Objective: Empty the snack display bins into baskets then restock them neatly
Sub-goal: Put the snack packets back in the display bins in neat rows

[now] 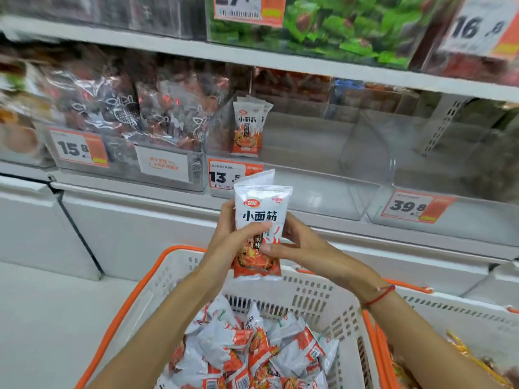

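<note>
Both hands hold a small stack of white-and-orange snack packets (261, 214) upright above a white basket with orange handles (309, 299). My left hand (233, 237) grips the stack from the left, fingers curled over the front. My right hand (297, 245) grips it from the right. The basket holds several more of the same packets (252, 352). Behind, a clear display bin (317, 192) with a 13.5 price tag holds a few packets (248, 127) standing upright at its left end.
A second basket (463, 318) stands to the right with yellow-wrapped goods. A clear bin with a 39.8 tag (418, 206) is on the right. A bin of dark packets (126, 108) with a 15.8 tag is on the left. White freezer lids run below the shelf.
</note>
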The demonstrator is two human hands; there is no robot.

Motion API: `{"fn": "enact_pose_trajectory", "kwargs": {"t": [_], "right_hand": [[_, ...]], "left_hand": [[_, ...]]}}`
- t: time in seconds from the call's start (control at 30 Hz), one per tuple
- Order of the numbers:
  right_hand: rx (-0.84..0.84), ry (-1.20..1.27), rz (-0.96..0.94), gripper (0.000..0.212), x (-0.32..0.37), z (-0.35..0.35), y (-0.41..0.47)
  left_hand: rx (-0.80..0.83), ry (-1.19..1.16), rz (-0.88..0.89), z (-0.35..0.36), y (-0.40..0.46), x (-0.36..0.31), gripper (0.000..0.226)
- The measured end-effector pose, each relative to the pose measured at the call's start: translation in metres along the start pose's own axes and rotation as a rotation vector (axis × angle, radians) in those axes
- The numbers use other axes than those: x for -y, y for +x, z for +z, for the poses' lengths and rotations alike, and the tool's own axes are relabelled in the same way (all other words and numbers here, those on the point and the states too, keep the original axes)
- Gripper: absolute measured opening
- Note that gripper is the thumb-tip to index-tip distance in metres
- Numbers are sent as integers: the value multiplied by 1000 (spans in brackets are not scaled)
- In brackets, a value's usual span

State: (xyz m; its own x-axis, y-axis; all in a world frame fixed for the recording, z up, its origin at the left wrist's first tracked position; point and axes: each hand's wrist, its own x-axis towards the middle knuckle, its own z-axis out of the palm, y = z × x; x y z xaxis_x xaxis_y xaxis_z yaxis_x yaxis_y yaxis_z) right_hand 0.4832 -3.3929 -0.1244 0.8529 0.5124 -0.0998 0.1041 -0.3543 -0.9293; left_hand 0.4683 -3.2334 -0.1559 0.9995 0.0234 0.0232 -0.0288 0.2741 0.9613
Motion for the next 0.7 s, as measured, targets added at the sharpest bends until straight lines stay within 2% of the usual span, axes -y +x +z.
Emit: {"fn": "enact_pose_trajectory", "kwargs": {"t": [0.1,0.17,0.3,0.33,0.37,0.43,0.5,0.6,0.7], "right_hand": [[-8,61,-108,60,35,-16,14],[22,80,-181,55,59,-23,20],[-102,102,-271,50,84,-34,34],[-133,141,-248,47,88,-37,38],[-142,201,-206,43,90,-42,44],[-90,389,-67,30,94,-56,56],[-66,520,52,20,98,-73,74],[-132,550,118,16,103,-93,109],[-165,397,136,17,105,-105,151]], "left_hand": [[61,61,121,13,11,-36,69],[45,73,169,23,19,-56,66],[-36,471,342,25,47,-93,34],[-23,603,379,18,54,-98,44],[-24,722,429,10,61,-100,67],[-117,902,510,-13,76,-101,100],[-220,1108,555,-36,89,-97,106],[-261,1385,567,-65,111,-87,107],[-269,1483,641,-79,127,-77,99]]}}
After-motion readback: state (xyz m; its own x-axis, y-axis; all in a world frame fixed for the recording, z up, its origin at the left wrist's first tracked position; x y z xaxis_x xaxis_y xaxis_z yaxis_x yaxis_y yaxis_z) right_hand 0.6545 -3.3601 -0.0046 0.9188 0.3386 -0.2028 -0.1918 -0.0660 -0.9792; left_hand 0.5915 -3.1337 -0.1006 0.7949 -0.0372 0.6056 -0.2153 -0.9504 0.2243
